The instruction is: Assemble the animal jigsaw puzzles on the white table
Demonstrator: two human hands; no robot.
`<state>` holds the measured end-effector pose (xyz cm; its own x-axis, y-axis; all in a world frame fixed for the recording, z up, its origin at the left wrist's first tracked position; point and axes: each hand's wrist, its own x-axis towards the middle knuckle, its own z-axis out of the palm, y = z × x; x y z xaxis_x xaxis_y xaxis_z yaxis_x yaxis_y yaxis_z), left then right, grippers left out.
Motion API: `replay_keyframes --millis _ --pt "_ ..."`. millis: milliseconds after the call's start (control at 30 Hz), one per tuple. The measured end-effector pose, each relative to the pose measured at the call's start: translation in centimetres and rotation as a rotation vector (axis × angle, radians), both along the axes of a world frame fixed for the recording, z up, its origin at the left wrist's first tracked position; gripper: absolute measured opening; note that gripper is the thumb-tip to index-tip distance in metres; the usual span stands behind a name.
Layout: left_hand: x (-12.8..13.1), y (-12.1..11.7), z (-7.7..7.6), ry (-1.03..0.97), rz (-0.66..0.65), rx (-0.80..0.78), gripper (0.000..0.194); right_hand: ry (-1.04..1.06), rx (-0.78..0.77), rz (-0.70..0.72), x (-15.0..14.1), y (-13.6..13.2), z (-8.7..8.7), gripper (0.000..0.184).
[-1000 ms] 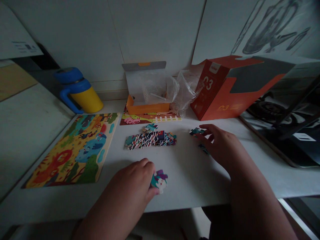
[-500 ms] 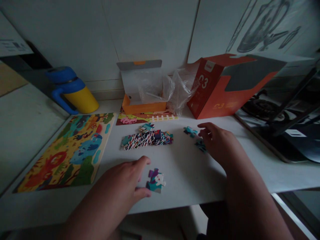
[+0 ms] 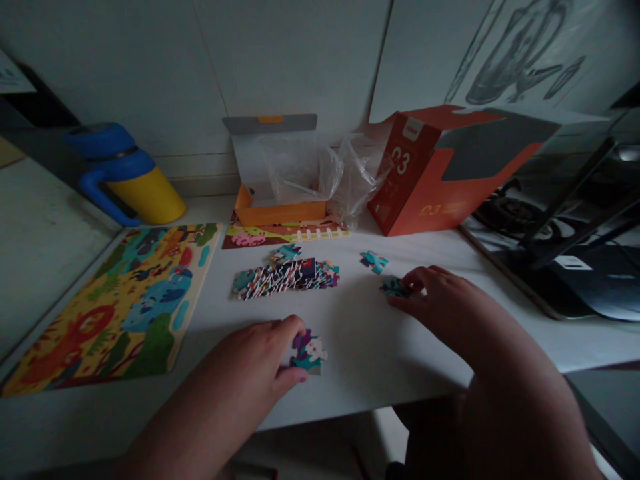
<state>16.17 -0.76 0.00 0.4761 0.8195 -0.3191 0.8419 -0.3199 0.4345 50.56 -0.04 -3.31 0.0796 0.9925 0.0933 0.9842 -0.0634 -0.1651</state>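
Observation:
My left hand (image 3: 260, 360) rests low over the table, its thumb and forefinger at the lower and upper edges of a purple, teal and white puzzle piece (image 3: 314, 350). On the right, my right hand (image 3: 430, 293) has closed its thumb and fingers on a dark teal puzzle piece (image 3: 393, 287), which it partly covers. A lighter teal puzzle piece (image 3: 374, 261) lies just behind that one. In the middle, a row of overlapping puzzle pieces (image 3: 275, 279) leans in a long stack, with another teal piece (image 3: 287, 252) behind it.
An animal picture board (image 3: 150, 293) lies at left, before a blue and yellow jug (image 3: 150, 193). At the back, an open orange box (image 3: 280, 213) with clear plastic wrap (image 3: 350, 180) sits on another picture sheet (image 3: 245, 239). A large red box (image 3: 425, 180) and black stove (image 3: 595, 280) are at right.
My right hand has come down and closed on the dark teal piece. My left thumb and forefinger have drawn nearer together at the purple and teal piece. The view has shifted slightly.

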Motion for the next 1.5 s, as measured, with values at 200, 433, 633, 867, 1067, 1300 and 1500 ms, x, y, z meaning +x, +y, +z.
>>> replay_keyframes --millis 200,433,633,867,1067,1300,1500 --pt "1.3 -0.4 0.7 0.028 -0.007 -0.025 0.024 0.078 -0.001 0.058 0.1 0.3 0.3 0.025" --pt "-0.4 0.2 1.4 -0.041 0.031 0.049 0.023 0.078 0.008 0.039 1.9 0.5 -1.2 0.029" --pt "-3.7 1.5 2.8 -0.039 0.222 0.224 0.025 -0.112 0.169 0.09 1.4 0.1 -0.7 0.047" --pt "-4.3 4.3 6.0 -0.074 0.051 0.329 0.02 0.11 0.218 0.333 -7.9 4.8 6.8 0.039" --pt "-4.4 12.5 4.0 -0.155 0.079 0.502 0.025 0.145 0.15 0.426 -13.7 9.9 4.9 0.032" --pt "-3.2 13.6 -1.0 -0.279 0.049 0.465 0.02 0.301 0.089 0.504 -13.2 10.7 1.5 0.041" --pt "-1.4 13.7 -2.5 -0.355 0.066 0.435 0.015 0.487 0.068 0.53 -13.2 11.2 0.9 0.03"
